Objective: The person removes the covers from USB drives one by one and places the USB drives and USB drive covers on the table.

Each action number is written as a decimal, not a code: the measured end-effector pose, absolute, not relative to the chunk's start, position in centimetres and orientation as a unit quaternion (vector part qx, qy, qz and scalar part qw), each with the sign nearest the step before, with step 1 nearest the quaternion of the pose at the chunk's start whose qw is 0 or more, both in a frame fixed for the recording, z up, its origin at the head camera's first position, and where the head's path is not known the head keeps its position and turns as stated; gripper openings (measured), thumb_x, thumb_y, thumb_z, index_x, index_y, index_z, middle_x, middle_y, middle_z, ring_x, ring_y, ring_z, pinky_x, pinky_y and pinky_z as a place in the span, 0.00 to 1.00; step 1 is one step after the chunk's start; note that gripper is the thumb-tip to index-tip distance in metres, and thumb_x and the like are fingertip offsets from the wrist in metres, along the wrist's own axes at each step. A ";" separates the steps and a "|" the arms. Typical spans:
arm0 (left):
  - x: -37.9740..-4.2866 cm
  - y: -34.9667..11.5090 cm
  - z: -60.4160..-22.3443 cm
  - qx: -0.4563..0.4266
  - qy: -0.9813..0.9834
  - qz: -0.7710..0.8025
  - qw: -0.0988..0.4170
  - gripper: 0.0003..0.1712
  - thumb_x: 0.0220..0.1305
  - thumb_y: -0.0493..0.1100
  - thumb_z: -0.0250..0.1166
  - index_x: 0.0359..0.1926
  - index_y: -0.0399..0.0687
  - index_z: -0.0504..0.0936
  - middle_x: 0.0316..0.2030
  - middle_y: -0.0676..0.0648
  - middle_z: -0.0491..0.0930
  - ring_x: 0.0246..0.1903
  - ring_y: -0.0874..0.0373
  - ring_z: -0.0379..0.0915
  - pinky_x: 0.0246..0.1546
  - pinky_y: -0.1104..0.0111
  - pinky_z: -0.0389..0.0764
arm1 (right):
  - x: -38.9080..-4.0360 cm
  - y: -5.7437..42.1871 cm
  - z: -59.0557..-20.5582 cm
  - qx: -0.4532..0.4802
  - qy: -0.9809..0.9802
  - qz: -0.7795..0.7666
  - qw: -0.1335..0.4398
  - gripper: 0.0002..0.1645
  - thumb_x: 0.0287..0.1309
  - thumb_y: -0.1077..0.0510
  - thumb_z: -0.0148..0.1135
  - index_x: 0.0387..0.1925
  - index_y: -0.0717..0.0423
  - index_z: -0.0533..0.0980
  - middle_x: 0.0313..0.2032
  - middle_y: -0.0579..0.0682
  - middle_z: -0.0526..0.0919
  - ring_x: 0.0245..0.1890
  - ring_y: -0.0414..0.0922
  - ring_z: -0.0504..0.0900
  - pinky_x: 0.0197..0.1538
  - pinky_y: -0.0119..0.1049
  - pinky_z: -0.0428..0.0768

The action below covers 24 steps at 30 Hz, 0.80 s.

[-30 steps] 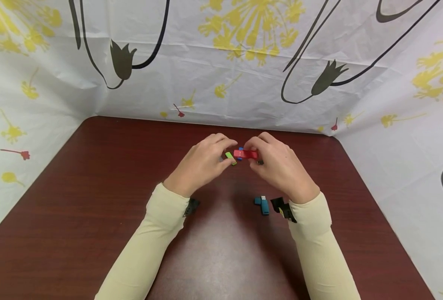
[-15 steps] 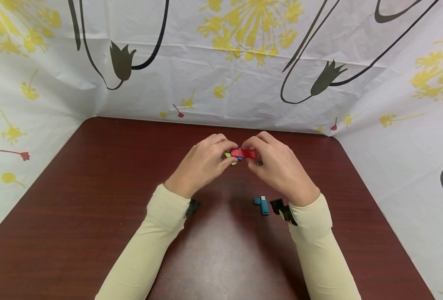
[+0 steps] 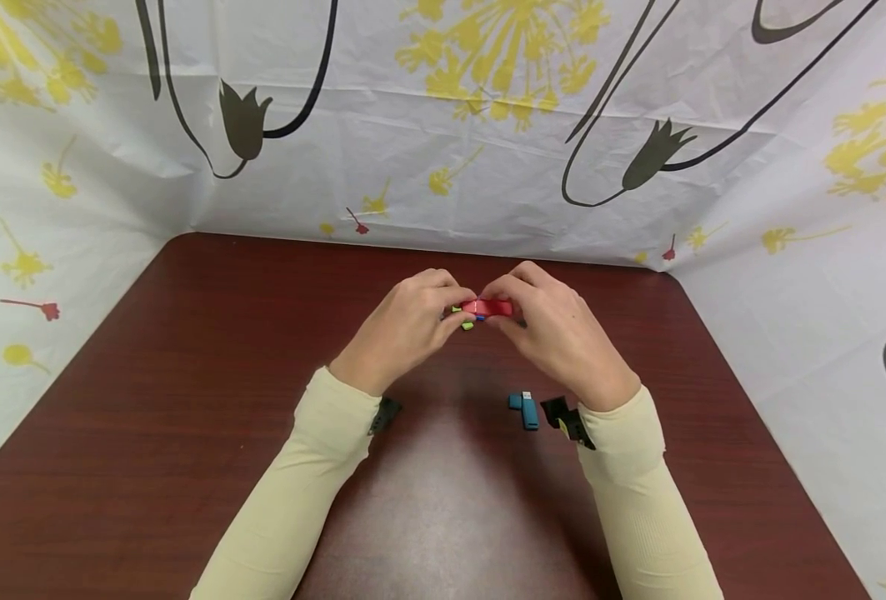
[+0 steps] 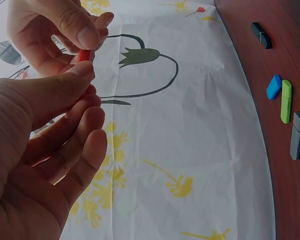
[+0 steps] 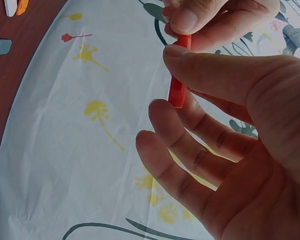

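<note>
A red USB stick (image 3: 492,308) is held up between both hands over the far middle of the table. My left hand (image 3: 403,327) pinches its left end with thumb and forefinger. Its other end is in the thumb-and-finger pinch of my right hand (image 3: 558,329). A pale seam crosses the stick close to the left fingertips. In the right wrist view the red body (image 5: 177,92) sticks out below the right thumb, and the remaining fingers are loosely bent. Fingers cover parts of both ends.
Nearer on the table (image 3: 427,517) lies a teal USB stick (image 3: 529,413), its plug bare, beside its teal cap (image 3: 515,402). Left wrist view: black (image 4: 261,36), blue (image 4: 274,86), green (image 4: 286,101) and grey (image 4: 297,136) sticks lie apart. A patterned white sheet (image 3: 443,200) borders the table.
A second ago only my right hand held the red USB stick. It shifted slightly left, and my left thumb and forefinger closed on its left end.
</note>
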<state>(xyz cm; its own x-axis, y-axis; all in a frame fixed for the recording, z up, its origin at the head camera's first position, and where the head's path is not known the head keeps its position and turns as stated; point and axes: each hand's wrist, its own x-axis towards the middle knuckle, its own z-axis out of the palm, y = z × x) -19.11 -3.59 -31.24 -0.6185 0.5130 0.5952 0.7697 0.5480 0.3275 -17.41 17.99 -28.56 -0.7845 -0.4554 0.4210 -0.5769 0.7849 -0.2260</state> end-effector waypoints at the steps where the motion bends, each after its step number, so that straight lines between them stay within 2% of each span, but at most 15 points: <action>1: -19.1 -3.6 -31.3 -0.378 -0.851 -0.290 0.222 0.12 0.69 0.40 0.77 0.50 0.39 0.92 0.40 0.45 0.87 0.41 0.54 0.82 0.46 0.67 0.86 | -17.4 18.0 -28.5 0.279 -0.928 0.175 0.174 0.13 0.61 0.60 0.81 0.46 0.53 0.87 0.45 0.50 0.84 0.38 0.47 0.82 0.44 0.45 0.82; 24: -18.9 -3.5 -31.1 -0.371 -0.853 -0.289 0.227 0.15 0.68 0.41 0.77 0.52 0.39 0.92 0.42 0.44 0.88 0.40 0.53 0.83 0.44 0.67 0.87 | -17.5 18.3 -28.3 0.290 -0.923 0.197 0.159 0.13 0.62 0.63 0.79 0.47 0.56 0.86 0.43 0.51 0.83 0.37 0.48 0.80 0.42 0.41 0.80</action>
<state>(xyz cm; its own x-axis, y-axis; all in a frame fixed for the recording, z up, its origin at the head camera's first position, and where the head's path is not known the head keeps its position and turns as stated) -18.94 -3.52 -31.13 -0.6225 0.5012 0.6011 0.7635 0.5576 0.3258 -17.51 18.32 -28.31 -0.7809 -0.4731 0.4078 -0.5983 0.7540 -0.2711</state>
